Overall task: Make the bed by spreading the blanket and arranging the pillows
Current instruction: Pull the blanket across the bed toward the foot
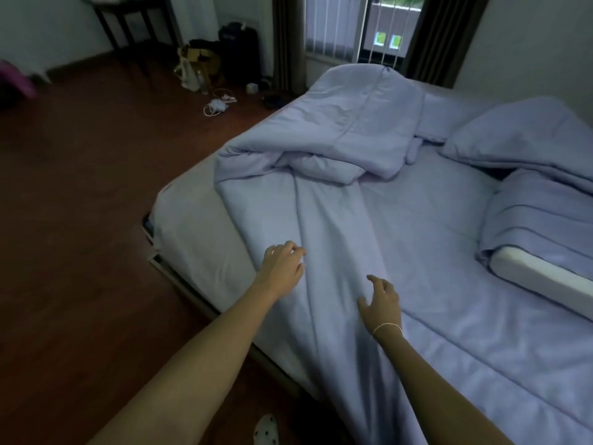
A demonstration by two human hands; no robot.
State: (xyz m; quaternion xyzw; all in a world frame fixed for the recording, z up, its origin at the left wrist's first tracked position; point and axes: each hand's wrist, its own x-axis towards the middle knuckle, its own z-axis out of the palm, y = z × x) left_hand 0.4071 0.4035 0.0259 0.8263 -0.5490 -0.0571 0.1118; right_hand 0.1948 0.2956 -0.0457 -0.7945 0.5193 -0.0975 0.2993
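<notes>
A: Status, near end first?

B: Lower centre of frame: left hand (284,268) and right hand (382,301) both splayed, fingers loose, over the blanket (324,226), grasping nothing. Contact or hovering, can't tell.

A: Blanket spread?

B: No. It runs as a twisted strip up the frame's middle, then bunches in a heap at upper centre. Sheet (449,284) is bare right of it.

A: Pillows?

B: Two at right edge: near pillow (539,226), far pillow (519,130). Not arranged, I'd judge. Task looks early.
</notes>
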